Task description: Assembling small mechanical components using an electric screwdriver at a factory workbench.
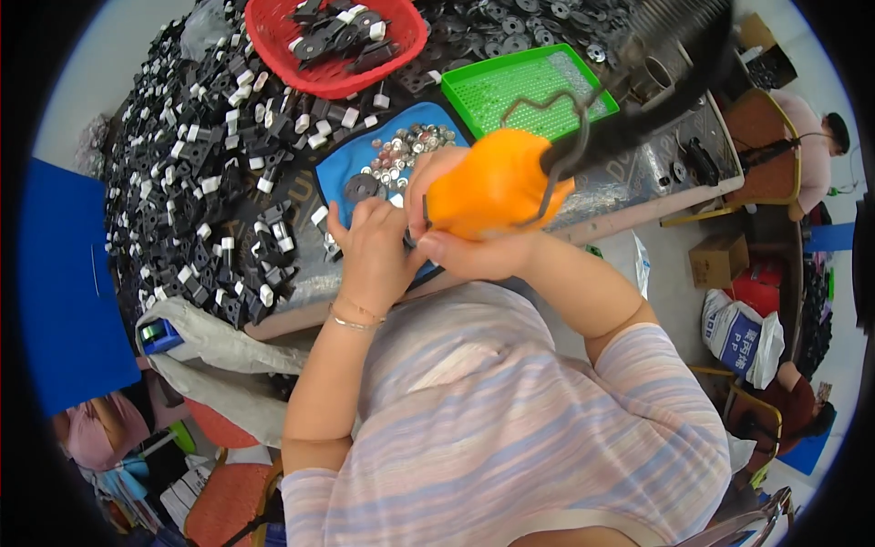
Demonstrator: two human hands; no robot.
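My right hand grips the orange power screwdriver tight, low over the table edge. My left hand pinches a small black part under it. I should keep the part steady and the tool straight.

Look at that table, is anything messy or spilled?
Yes. Black and white parts lie heaped loose across the table instead of in the red basket, and the green tray looks almost bare. The right hand holds an orange tool.
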